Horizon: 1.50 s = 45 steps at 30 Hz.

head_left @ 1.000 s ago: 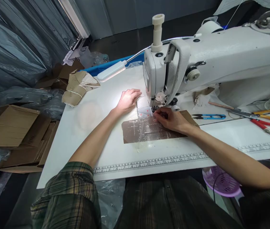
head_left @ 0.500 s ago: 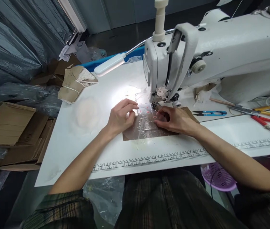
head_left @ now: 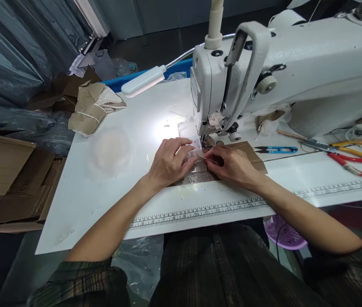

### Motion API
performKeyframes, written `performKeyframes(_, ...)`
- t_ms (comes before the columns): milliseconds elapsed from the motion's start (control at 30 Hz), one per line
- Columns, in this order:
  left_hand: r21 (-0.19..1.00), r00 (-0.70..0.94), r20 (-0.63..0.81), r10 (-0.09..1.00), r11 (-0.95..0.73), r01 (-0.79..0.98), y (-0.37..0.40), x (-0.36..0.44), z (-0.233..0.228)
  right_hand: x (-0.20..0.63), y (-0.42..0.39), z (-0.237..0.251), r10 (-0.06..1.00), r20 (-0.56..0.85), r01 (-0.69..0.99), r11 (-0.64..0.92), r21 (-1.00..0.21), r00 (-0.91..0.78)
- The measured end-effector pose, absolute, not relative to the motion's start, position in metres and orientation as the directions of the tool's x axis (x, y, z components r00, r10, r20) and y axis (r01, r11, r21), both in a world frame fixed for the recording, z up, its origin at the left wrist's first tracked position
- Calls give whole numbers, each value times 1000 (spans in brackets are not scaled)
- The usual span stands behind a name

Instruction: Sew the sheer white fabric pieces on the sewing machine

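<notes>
Just in front of the sewing machine's presser foot point(head_left: 204, 140), my two hands meet over a small clear plastic piece point(head_left: 200, 151) with reddish marks. My left hand point(head_left: 172, 161) pinches its left edge between thumb and fingers. From the other side, my right hand point(head_left: 232, 164) grips the piece's right edge between thumb and forefinger. The piece looks slightly lifted and bent between the fingertips. Beneath it lies shiny clear film point(head_left: 198, 174) on brown cardboard point(head_left: 248, 154), partly covered by my hands.
The white sewing machine point(head_left: 209, 85) rises behind my hands, with a lamp point(head_left: 144, 81) at its left. Blue thread snips point(head_left: 276, 149) and scissors with red and yellow handles point(head_left: 357, 155) lie right. A cloth bundle point(head_left: 89, 108) sits left; a printed ruler point(head_left: 197, 214) runs along the front edge.
My left hand has moved right to the clear plastic piece and closed on its edge. My right hand has stayed pinched on it, and the piece now bends up. The view shifted slightly.
</notes>
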<state>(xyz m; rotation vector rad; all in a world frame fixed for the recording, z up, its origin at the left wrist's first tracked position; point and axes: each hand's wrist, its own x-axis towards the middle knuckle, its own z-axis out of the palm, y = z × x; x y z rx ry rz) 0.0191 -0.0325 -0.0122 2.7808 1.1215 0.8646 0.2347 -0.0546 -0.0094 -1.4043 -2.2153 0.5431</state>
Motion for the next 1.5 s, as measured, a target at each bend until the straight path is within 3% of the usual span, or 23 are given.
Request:
performKeyframes(133,243,672,420,610,-789,564,-38,29,-15,233,-56,-6,869,154,726,479,-494,-470)
performKeyframes(233,309,714,311,628,-777,549,-38,31,-18,246,-48,4,825,98,660,511,-551,-557)
performKeyframes(400,413,708,300,639,-756,508,-33,27,-18,268,-29,10,854,47,659,434,-615,-518)
performKeyframes(600,361,695,357,625,-778,514,-33,27,-16,268,-29,-19,730,259,560,662,-498,-633)
performKeyframes(800,208,712,427,557,-827,523,-32,29,-18,269,-30,-25,692,272,556,708,-435,-668)
performKeyframes(1033,272,756,313,575,-817,508,-29,29,-17,265,-33,-26,720,248,593,682,-429,-648)
performKeyframes(1167,332,745,284,604,-791,515,-30,29,-14,265,-37,-25,782,252,582,601,-548,-570)
performKeyframes(1300,204,782,334,527,-850,485,-31,27,-17,267,-37,-24,828,261,541,530,-653,-497)
performKeyframes(1500,-44,819,436,374,-900,434,-31,27,-20,267,-42,-24,775,331,495,609,-619,-539)
